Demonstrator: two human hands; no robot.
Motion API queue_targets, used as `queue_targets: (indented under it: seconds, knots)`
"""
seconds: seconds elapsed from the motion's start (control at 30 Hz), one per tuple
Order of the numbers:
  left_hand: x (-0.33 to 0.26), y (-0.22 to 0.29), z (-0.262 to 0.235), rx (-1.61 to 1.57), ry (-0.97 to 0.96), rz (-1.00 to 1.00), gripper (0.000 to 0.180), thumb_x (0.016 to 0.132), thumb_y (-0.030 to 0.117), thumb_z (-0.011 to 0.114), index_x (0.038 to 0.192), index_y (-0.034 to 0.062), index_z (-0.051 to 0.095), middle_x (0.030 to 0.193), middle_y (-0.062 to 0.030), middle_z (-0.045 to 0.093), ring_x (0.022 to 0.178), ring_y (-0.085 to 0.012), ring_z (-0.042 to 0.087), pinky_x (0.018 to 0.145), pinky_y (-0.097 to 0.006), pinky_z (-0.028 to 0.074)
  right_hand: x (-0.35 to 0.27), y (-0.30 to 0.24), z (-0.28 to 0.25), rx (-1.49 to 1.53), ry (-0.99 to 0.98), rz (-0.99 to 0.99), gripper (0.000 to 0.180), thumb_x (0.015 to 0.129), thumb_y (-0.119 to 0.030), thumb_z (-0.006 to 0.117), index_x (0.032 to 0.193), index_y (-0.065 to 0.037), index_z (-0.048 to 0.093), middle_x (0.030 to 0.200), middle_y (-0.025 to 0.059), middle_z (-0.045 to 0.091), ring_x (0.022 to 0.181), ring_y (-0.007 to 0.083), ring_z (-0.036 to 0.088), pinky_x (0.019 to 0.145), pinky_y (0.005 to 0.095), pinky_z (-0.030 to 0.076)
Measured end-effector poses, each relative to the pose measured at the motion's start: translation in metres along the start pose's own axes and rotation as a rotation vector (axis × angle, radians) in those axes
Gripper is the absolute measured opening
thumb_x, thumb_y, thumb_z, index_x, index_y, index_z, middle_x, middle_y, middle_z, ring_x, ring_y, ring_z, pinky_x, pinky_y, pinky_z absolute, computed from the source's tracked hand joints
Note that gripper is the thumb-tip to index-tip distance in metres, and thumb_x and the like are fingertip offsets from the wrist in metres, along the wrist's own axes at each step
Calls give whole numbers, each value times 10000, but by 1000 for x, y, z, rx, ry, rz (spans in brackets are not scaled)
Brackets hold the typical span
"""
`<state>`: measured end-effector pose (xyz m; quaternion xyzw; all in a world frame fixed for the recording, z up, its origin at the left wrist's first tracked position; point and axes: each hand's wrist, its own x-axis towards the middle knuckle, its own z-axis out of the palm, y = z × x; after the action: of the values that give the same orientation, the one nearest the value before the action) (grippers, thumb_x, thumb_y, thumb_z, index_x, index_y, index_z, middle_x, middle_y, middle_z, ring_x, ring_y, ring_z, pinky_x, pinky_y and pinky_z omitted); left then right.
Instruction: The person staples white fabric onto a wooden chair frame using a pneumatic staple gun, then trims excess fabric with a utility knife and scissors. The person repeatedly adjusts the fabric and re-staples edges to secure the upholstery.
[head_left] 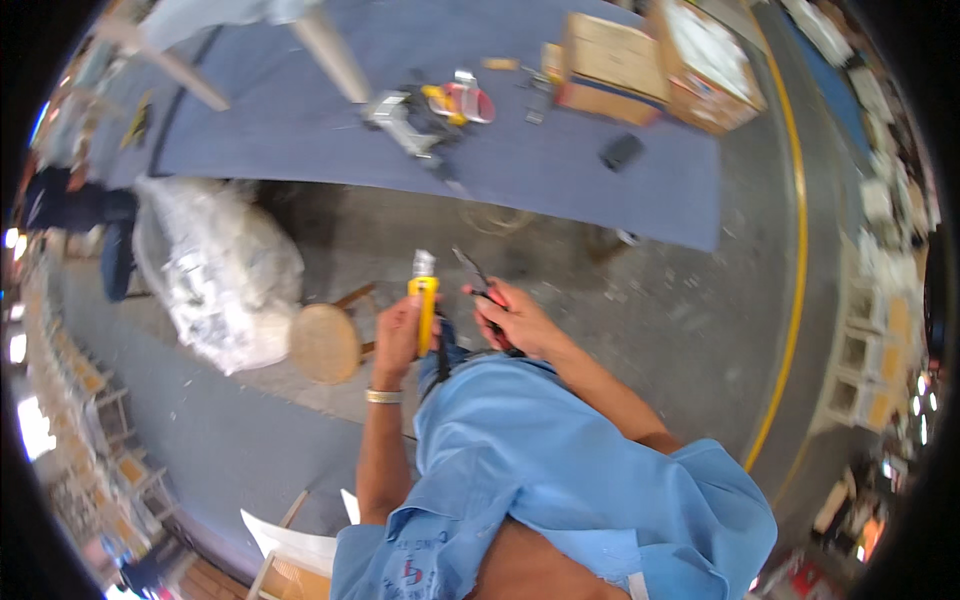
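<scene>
Long table (560, 190) with a matte blue-grey covering, ahead of the worker. Bulging, wrinkled bag of translucent plastic (215, 275), to the left. Brown cardboard box (612, 65), square-edged, on the table. Stool with a round, pale wooden seat (326, 343), beside the bag.

Right hand (528, 322): fingers closed on the red-and-black handles of a slim, plier-like tool (483, 278); its narrow dark end projects beyond the grip, detail blurred. Left hand (398, 335): fingers wrapped around the lower body of a yellow, elongated utility knife (426, 300); its silvery head stands above the fingers, near the tool but apart.
</scene>
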<state>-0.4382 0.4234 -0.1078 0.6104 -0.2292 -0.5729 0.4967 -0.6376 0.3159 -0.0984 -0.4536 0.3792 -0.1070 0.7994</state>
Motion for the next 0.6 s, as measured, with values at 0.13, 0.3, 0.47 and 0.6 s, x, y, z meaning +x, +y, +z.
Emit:
queue_targets:
  seconds: [0.13, 0.3, 0.47, 0.6]
  knots:
    - [-22, -45, 64, 0, 176, -78, 451, 1079, 386, 481, 1154, -12, 681, 705, -35, 615, 535, -96, 567, 498, -236, 464, -34, 114, -128, -364, 378, -50, 282, 1008, -178, 553, 1280, -108, 556, 750, 3, 547, 580, 100, 516, 495, 285, 419]
    - [-70, -87, 117, 63, 246, -173, 442, 1076, 395, 491, 1141, 2, 682, 705, -37, 622, 523, -91, 568, 491, -235, 461, -80, 212, -285, -531, 728, 153, 184, 936, -134, 546, 1115, -97, 571, 688, 32, 541, 547, 150, 538, 463, 339, 422]
    - [-104, -98, 127, 78, 343, -229, 446, 1077, 403, 487, 1148, 4, 673, 712, -35, 631, 528, -88, 574, 499, -228, 464, -38, 183, -380, -630, 787, 217, 199, 884, -155, 547, 1041, -33, 545, 870, 218, 625, 839, 430, 620, 740, 487, 500]
    - [-112, -79, 125, 124, 395, -196, 448, 1078, 404, 484, 1159, 6, 673, 723, -42, 642, 532, -91, 582, 499, -228, 465, -10, 155, -409, -332, 748, 320, 306, 870, -142, 553, 1163, -52, 543, 834, 139, 611, 705, 293, 619, 593, 462, 497]
